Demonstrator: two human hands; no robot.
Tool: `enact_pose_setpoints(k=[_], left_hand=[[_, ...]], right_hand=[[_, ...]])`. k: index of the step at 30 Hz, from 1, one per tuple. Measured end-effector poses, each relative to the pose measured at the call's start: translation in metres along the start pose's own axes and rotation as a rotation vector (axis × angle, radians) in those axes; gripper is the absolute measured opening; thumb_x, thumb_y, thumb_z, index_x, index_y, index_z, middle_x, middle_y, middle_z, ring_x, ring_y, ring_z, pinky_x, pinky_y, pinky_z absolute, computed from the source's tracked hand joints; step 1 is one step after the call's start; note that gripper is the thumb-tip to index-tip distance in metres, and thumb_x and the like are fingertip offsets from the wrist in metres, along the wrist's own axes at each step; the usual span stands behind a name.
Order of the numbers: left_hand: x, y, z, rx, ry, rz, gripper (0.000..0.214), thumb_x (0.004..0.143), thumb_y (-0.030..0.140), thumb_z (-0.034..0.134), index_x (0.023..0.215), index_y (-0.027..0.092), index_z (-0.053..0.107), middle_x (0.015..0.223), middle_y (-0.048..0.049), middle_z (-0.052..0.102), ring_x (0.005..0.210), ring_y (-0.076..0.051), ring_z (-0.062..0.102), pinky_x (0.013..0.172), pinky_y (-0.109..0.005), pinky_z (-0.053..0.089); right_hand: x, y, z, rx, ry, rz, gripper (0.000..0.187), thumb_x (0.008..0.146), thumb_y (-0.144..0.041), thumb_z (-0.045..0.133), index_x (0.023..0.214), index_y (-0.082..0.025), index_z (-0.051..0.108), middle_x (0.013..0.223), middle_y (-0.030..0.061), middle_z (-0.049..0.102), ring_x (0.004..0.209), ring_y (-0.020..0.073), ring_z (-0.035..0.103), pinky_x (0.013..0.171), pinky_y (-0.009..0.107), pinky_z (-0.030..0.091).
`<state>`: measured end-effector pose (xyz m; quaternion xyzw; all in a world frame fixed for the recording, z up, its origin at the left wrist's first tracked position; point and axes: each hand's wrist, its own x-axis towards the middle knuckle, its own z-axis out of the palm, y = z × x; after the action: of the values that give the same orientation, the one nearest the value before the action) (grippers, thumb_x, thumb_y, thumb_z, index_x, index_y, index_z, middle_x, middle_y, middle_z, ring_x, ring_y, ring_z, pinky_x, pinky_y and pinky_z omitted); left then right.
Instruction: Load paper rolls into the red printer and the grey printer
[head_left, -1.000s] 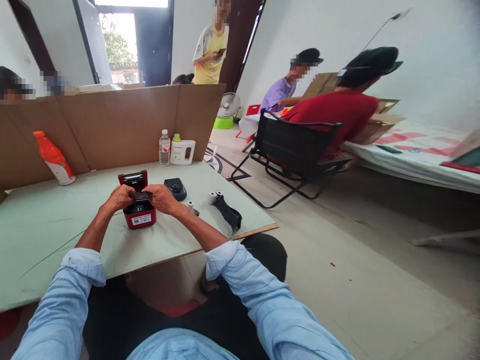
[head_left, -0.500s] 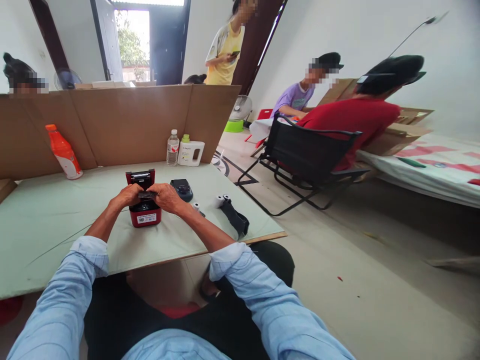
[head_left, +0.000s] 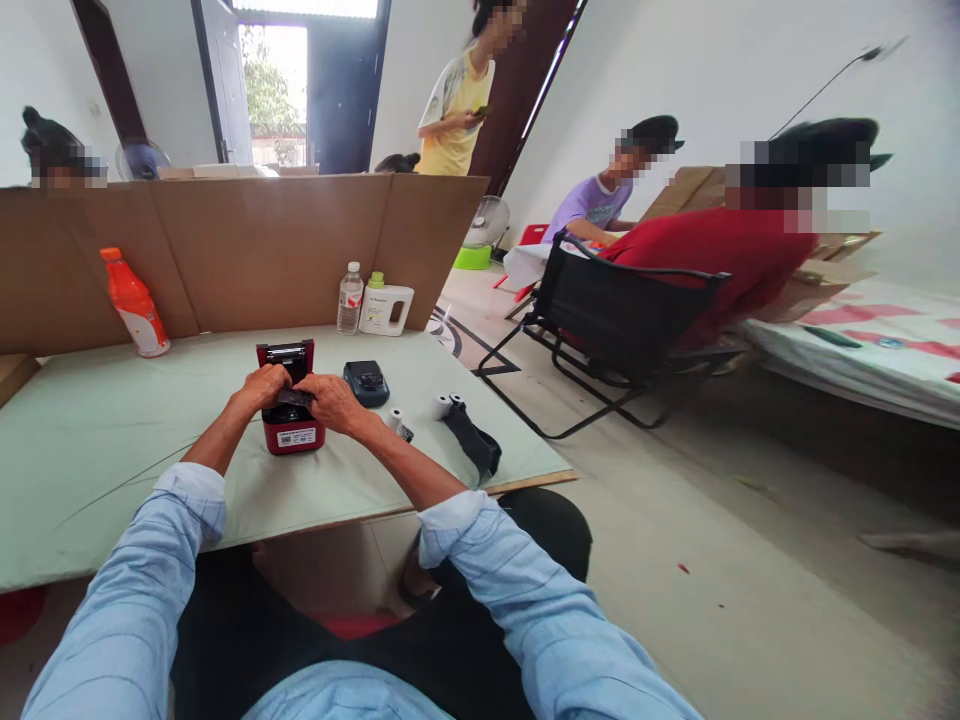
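A small red and black printer [head_left: 292, 430] stands on the pale green table [head_left: 90, 440] with its lid raised. My left hand [head_left: 261, 389] and my right hand [head_left: 328, 400] meet over its open top, fingers curled round a small dark part [head_left: 295, 397] held between them. Right of the printer lie a dark blue device [head_left: 367, 382], a small paper roll [head_left: 394, 418] and two more white rolls [head_left: 445, 405] beside a black strap [head_left: 474, 449].
A cardboard screen [head_left: 247, 250] walls the table's far side; an orange bottle [head_left: 136, 303], a water bottle [head_left: 349, 299] and a white jug [head_left: 385, 308] stand against it. To the right a person in red sits in a black folding chair [head_left: 622, 320]; other people are beyond.
Both hands stay on the dark part over the printer. The view has shifted slightly left and down, so the table and room sit a little further right in the picture.
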<state>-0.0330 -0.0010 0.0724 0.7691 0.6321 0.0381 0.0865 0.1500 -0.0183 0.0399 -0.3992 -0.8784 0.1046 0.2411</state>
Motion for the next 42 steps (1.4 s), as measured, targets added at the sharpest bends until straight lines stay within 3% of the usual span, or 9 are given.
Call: enact_pose_setpoints(k=[4, 15, 18, 21, 25, 28, 32, 38, 42], left_hand=[[0.004, 0.004, 0.002, 0.019, -0.009, -0.035, 0.020, 0.073, 0.015, 0.074, 0.089, 0.022, 0.083, 0.096, -0.0118, 0.080, 0.108, -0.031, 0.073, 0.094, -0.034, 0.052], [-0.013, -0.005, -0.002, -0.119, -0.062, 0.059, 0.040, 0.071, 0.007, 0.058, 0.098, 0.018, 0.086, 0.090, -0.0054, 0.083, 0.088, -0.021, 0.074, 0.078, -0.026, 0.055], [-0.021, -0.014, -0.001, -0.207, 0.094, 0.062, 0.043, 0.071, 0.005, 0.055, 0.097, 0.019, 0.085, 0.097, -0.0050, 0.083, 0.093, -0.021, 0.074, 0.086, -0.027, 0.056], [-0.023, -0.026, 0.000, -0.217, 0.390, -0.070, 0.036, 0.078, 0.009, 0.056, 0.099, 0.020, 0.084, 0.107, -0.0075, 0.082, 0.101, -0.024, 0.074, 0.099, -0.033, 0.056], [-0.009, -0.041, -0.004, -0.319, 0.624, -0.152, 0.049, 0.082, 0.014, 0.061, 0.130, 0.015, 0.073, 0.136, -0.0150, 0.072, 0.104, -0.026, 0.074, 0.103, -0.041, 0.058], [0.007, -0.048, -0.007, -0.498, 0.552, -0.092, 0.068, 0.079, 0.014, 0.065, 0.147, 0.013, 0.060, 0.146, -0.0183, 0.065, 0.111, -0.027, 0.074, 0.101, -0.042, 0.060], [0.012, -0.055, -0.001, -0.584, 0.500, -0.002, 0.067, 0.076, 0.014, 0.066, 0.143, 0.014, 0.063, 0.134, -0.0150, 0.073, 0.117, -0.029, 0.073, 0.102, -0.044, 0.060], [-0.029, -0.055, 0.017, -0.538, 0.524, 0.183, 0.046, 0.082, 0.026, 0.067, 0.127, 0.020, 0.073, 0.136, -0.0112, 0.071, 0.122, -0.028, 0.069, 0.088, -0.040, 0.064], [-0.062, -0.055, 0.028, -0.522, 0.459, 0.289, 0.050, 0.084, 0.036, 0.073, 0.132, 0.024, 0.070, 0.143, -0.0106, 0.065, 0.128, -0.029, 0.066, 0.093, -0.043, 0.063]], right_hand=[[-0.004, 0.006, 0.005, 0.040, 0.074, -0.046, 0.028, 0.099, -0.015, 0.060, 0.115, -0.024, 0.081, 0.113, 0.0070, 0.080, 0.104, 0.0227, 0.072, 0.086, 0.030, 0.051], [-0.019, 0.008, 0.019, 0.013, 0.163, -0.109, 0.023, 0.100, -0.016, 0.066, 0.114, -0.024, 0.081, 0.109, 0.0078, 0.079, 0.104, 0.0238, 0.069, 0.091, 0.034, 0.051], [-0.023, 0.009, 0.020, -0.005, 0.163, -0.126, 0.024, 0.099, -0.014, 0.065, 0.114, -0.023, 0.081, 0.109, 0.0088, 0.078, 0.104, 0.0248, 0.067, 0.090, 0.035, 0.051], [-0.027, 0.009, 0.021, -0.022, 0.170, -0.159, 0.027, 0.097, -0.013, 0.066, 0.118, -0.023, 0.080, 0.109, 0.0092, 0.077, 0.104, 0.0259, 0.066, 0.092, 0.037, 0.052], [-0.034, 0.009, 0.027, -0.021, 0.222, -0.190, 0.035, 0.091, -0.006, 0.068, 0.119, -0.023, 0.079, 0.112, 0.0095, 0.076, 0.106, 0.0261, 0.065, 0.094, 0.038, 0.054], [-0.039, 0.009, 0.034, -0.025, 0.283, -0.226, 0.036, 0.089, -0.006, 0.069, 0.118, -0.024, 0.079, 0.114, 0.0095, 0.075, 0.107, 0.0260, 0.065, 0.094, 0.039, 0.055], [-0.046, 0.009, 0.042, -0.052, 0.332, -0.258, 0.034, 0.090, -0.008, 0.071, 0.119, -0.024, 0.078, 0.116, 0.0105, 0.072, 0.108, 0.0268, 0.064, 0.094, 0.041, 0.056], [-0.059, 0.007, 0.053, -0.080, 0.381, -0.266, 0.037, 0.090, -0.009, 0.068, 0.124, -0.022, 0.076, 0.119, 0.0127, 0.069, 0.110, 0.0283, 0.061, 0.097, 0.044, 0.056], [-0.064, 0.005, 0.057, -0.063, 0.390, -0.266, 0.036, 0.091, -0.011, 0.068, 0.124, -0.021, 0.076, 0.121, 0.0131, 0.067, 0.112, 0.0290, 0.059, 0.100, 0.046, 0.055]])
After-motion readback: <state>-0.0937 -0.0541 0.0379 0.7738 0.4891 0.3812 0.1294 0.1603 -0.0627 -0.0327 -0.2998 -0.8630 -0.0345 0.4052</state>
